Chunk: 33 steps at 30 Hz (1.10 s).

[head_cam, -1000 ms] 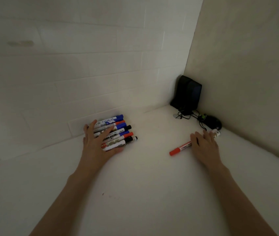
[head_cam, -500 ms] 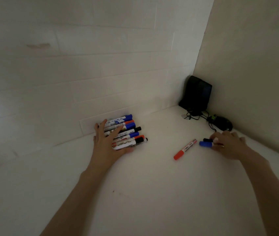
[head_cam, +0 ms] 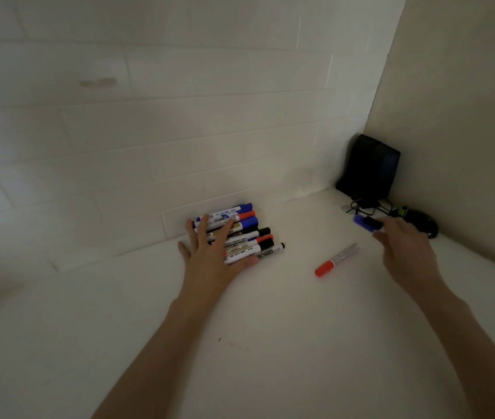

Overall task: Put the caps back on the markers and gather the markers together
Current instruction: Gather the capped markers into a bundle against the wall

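The left hand lies flat with its fingers straight and spread on top of the pile of white-barrelled markers, covering the left ends of their barrels. The pile sits at the back edge of the white surface, against the foot of the white tiled wall and left of the middle. Its markers lie side by side and partly stacked, with blue, red and black caps pointing right. The nearest one ends in a small black tip, and I cannot tell whether that is a cap.

The right hand is near the back right corner of the surface. Its fingers are curled, and its fingertips pinch a blue-capped marker. Blur smears this marker. A dark part shows beside the blue cap, and I cannot tell whether it belongs to a second marker.

A red-capped marker with a pale grey barrel lies alone on the surface between the two hands, nearer the right one and touched by neither. Its cap points toward the front left.

A black box-shaped speaker stands upright in the back right corner, with black cables tangled at its foot. A black computer mouse lies just beside them along the right edge, behind the right hand.
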{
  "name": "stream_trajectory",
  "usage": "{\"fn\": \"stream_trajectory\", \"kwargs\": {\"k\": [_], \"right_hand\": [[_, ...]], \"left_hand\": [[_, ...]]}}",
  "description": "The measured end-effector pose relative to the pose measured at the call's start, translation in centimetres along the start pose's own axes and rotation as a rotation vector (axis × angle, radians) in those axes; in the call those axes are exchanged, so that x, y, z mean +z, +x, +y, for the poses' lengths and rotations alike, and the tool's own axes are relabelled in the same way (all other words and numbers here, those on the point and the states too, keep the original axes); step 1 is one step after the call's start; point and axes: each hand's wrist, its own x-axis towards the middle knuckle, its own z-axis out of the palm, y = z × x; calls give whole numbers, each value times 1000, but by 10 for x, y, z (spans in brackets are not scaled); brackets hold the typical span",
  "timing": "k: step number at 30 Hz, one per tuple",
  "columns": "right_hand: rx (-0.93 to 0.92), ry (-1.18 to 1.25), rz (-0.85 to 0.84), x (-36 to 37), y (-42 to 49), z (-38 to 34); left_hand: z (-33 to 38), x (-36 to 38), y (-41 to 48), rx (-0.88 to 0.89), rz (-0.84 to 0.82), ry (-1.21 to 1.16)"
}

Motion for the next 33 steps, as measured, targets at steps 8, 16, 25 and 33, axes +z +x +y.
{"fn": "stream_trajectory", "kwargs": {"k": [8, 16, 25, 33], "right_hand": [[-609, 132, -207, 20, -30, -146], [-308, 309, 53, 19, -29, -153], [783, 1166, -548, -6, -15, -172], [1005, 1317, -622, 8, -18, -185]], "left_hand": [[2, -4, 0, -31, -47, -35], [-3, -2, 3, -4, -42, -90], [-2, -5, 2, -3, -61, -98], [-5, -5, 3, 5, -88, -137]]}}
